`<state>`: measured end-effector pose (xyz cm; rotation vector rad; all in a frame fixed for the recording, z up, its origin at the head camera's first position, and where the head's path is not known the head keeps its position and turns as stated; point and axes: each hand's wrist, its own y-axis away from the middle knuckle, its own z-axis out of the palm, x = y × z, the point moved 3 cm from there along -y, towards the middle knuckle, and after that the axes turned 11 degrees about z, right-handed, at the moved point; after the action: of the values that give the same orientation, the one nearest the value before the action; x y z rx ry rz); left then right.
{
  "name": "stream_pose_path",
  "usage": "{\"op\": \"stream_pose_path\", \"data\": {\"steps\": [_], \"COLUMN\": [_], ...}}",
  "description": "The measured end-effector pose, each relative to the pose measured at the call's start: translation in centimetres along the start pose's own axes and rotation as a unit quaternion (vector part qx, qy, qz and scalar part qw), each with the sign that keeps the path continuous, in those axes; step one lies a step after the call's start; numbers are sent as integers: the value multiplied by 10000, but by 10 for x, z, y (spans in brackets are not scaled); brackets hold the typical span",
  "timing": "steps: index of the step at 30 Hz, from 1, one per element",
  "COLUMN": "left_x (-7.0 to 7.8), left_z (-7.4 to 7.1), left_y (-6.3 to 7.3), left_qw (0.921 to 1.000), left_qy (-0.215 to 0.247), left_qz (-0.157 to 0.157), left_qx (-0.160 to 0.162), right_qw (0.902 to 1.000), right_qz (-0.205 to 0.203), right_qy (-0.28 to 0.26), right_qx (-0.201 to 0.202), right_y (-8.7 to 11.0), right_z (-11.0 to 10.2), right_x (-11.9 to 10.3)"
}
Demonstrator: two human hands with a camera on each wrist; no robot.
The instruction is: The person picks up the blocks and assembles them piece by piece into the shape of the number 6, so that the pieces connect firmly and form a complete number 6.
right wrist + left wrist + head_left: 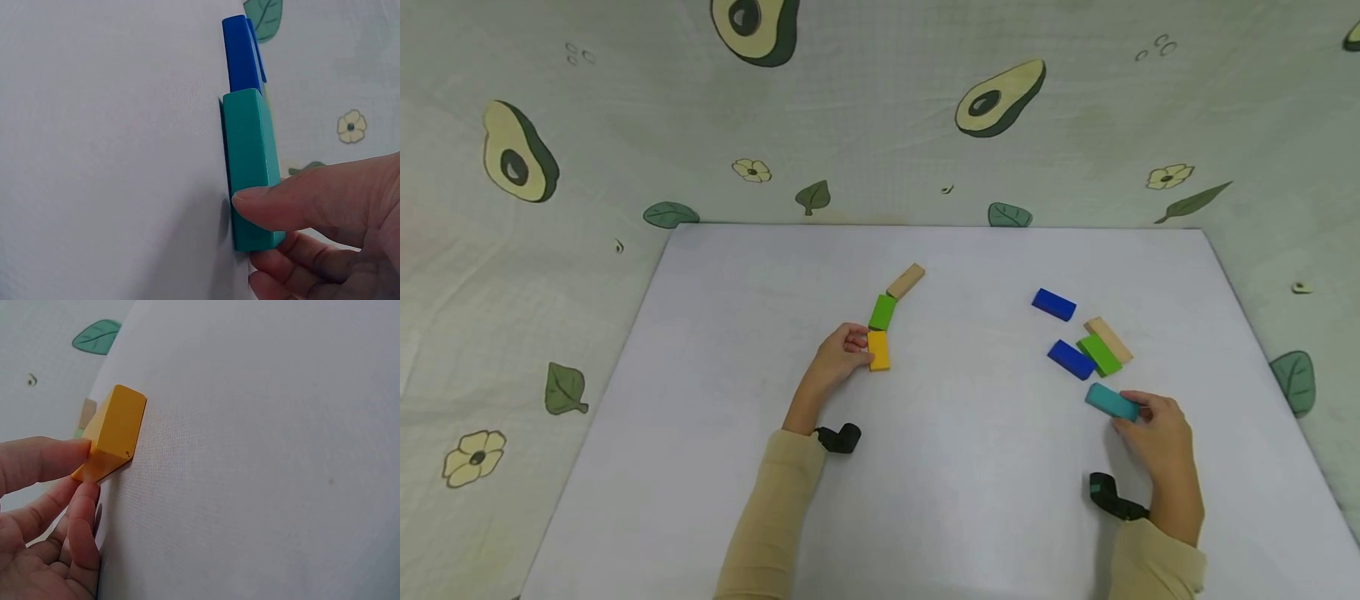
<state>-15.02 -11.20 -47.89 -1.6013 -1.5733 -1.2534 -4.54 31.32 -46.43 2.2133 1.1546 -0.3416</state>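
My left hand (841, 357) pinches a yellow block (878, 351) between thumb and fingers, at the near end of a curved row. Beyond it in that row lie a green block (882, 312) and a plain wooden block (906, 281). In the left wrist view, the thumb presses on the side of the yellow block (122, 422). Over on the right, my right hand (1163, 433) holds a teal block (1111, 402) by its right end. The right wrist view shows the thumb across the teal block (247, 144), fingers on its far side.
Near the teal block lie a blue block (1071, 360), a second green block (1099, 355) and another wooden block (1108, 339), close together. Another blue block (1054, 304) lies farther back. The white table (970, 500) borders a cloth (880, 108) printed with avocados.
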Motion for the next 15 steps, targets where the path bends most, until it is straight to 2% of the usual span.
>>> {"op": "stream_pose_path", "data": {"steps": [15], "left_x": [0], "left_z": [0], "left_y": [-1], "left_qw": [10000], "left_qy": [84], "left_qz": [-26], "left_qx": [6], "right_qw": [9997], "right_qz": [144], "right_qy": [38], "right_qx": [-195], "right_y": [1], "right_z": [0], "right_x": [-4]}}
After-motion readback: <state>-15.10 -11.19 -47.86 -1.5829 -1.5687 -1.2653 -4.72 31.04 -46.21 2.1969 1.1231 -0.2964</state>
